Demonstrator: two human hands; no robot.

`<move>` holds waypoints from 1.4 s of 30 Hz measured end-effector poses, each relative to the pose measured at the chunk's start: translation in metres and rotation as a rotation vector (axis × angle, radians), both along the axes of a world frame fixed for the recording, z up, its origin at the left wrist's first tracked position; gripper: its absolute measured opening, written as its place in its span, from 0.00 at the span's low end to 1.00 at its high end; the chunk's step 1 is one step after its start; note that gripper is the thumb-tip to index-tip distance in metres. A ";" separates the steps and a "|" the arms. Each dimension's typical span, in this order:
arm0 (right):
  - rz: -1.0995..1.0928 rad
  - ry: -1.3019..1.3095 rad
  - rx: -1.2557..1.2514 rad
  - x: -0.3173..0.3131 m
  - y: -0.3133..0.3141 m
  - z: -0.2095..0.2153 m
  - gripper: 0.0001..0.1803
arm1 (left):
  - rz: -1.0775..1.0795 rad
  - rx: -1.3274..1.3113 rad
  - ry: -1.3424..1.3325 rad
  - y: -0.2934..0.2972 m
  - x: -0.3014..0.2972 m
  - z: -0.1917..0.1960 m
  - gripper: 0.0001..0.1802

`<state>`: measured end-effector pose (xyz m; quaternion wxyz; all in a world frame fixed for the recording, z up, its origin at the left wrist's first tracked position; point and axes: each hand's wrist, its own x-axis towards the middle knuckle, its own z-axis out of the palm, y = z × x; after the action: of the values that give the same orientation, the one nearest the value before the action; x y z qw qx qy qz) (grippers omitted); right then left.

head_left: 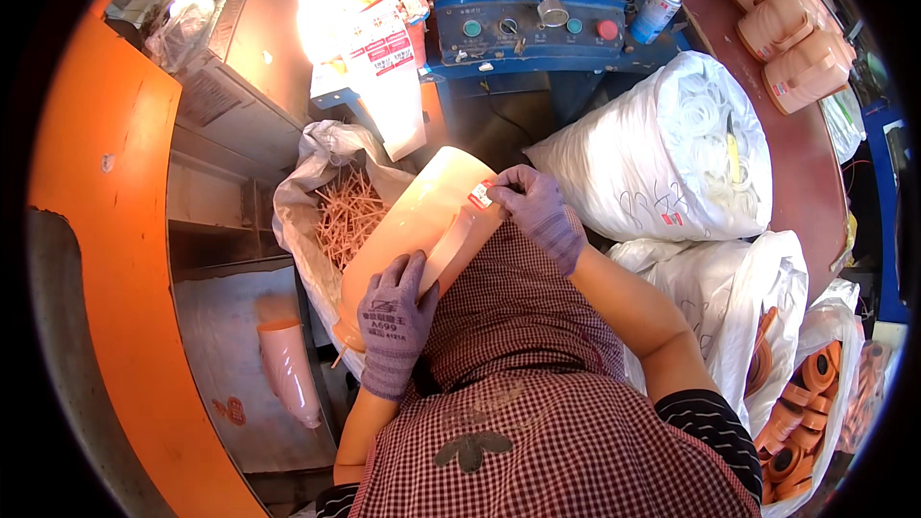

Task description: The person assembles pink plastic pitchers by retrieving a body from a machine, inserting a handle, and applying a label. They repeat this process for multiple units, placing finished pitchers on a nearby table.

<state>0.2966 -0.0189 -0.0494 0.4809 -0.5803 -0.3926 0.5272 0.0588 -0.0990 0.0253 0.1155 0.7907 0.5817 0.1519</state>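
A peach plastic jug lies tilted across my lap, its side handle facing me. My gloved left hand is closed around the lower part of the handle, fingers against the jug's wall. Near the jug's other end, my gloved right hand pinches the edge of a small red-and-white sticker lying against the wall. Just beyond the jug hangs a sheet of red-and-white stickers.
An open sack of thin pink plastic sticks stands at left. Another peach piece lies below it. Right of me are a white bag of clear rings and a bag of orange parts. Ahead stands a blue control panel; jugs stand far right.
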 end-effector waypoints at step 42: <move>0.503 -0.940 1.272 -0.048 -0.095 0.196 0.24 | -0.714 -0.573 -0.661 0.066 -0.023 0.125 0.79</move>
<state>0.2483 -0.1138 0.1469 0.3708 -0.2524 -0.8938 -0.0012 0.0354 -0.0331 0.1508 0.5458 0.7859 0.2290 0.1791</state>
